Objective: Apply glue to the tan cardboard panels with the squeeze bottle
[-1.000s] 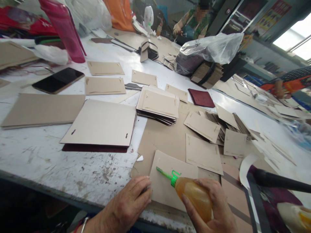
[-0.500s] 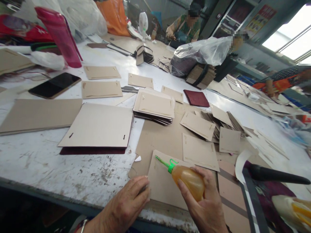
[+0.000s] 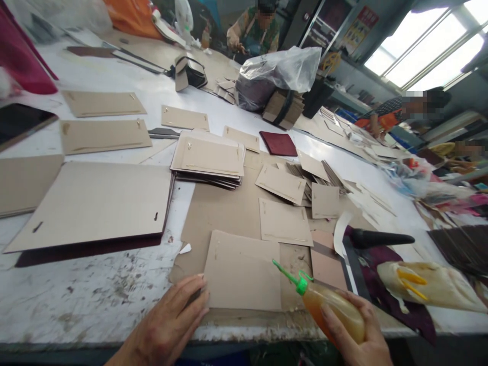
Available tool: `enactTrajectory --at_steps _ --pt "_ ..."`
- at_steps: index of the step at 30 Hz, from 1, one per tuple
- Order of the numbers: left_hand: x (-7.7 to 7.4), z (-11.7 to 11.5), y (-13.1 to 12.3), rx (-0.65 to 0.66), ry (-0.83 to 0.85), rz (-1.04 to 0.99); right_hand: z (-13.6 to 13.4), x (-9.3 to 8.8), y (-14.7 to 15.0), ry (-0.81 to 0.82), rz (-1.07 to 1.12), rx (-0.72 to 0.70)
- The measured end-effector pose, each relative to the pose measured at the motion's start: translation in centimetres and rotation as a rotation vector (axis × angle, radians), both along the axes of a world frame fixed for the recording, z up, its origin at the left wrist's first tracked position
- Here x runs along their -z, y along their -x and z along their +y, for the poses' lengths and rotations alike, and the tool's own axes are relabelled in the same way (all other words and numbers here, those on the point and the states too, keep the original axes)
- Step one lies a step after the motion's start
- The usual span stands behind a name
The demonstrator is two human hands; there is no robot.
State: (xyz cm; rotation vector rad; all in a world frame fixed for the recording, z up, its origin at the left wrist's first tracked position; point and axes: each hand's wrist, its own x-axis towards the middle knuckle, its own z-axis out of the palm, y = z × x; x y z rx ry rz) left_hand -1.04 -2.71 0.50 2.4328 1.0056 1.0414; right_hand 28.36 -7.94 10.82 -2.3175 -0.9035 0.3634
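Note:
My right hand [image 3: 354,325] is wrapped round a squeeze bottle [image 3: 335,310] of amber glue with a green cap and a long green nozzle. The nozzle points up and left, its tip over the right edge of a flat beige card [image 3: 244,269]. Faint glue marks show near that card's upper left corner. My left hand [image 3: 171,315] is closed at the card's lower left edge, fingers bent and thumb against it. Just beyond lies another beige card [image 3: 285,223] with glue lines. A neat stack of cards [image 3: 213,155] stands farther back.
On the left sits a large beige panel [image 3: 99,198] over dark red pieces, near a phone [image 3: 23,122]. A dark red folded piece [image 3: 278,143] lies farther off. At right are a black-handled tool [image 3: 381,238] and a cloudy plastic bag [image 3: 438,284]. Co-workers [image 3: 255,30] are across the table.
My right hand has drawn the bottle right and down, so its nozzle has left the card's upper left corner. My left hand stays at the card's edge. The view has turned right.

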Motion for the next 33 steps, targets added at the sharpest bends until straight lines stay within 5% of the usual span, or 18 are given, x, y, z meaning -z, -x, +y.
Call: enactTrajectory --at_steps 21,33 --pt "0.7 0.2 0.4 0.023 -0.066 0.062 3.2 2.1 -0.8 -0.256 -0.335 -0.382" --pt "2.1 1.0 -0.2 -0.042 -0.177 -0.015 3.5 3.1 -1.4 -0.214 -0.273 -0.321"
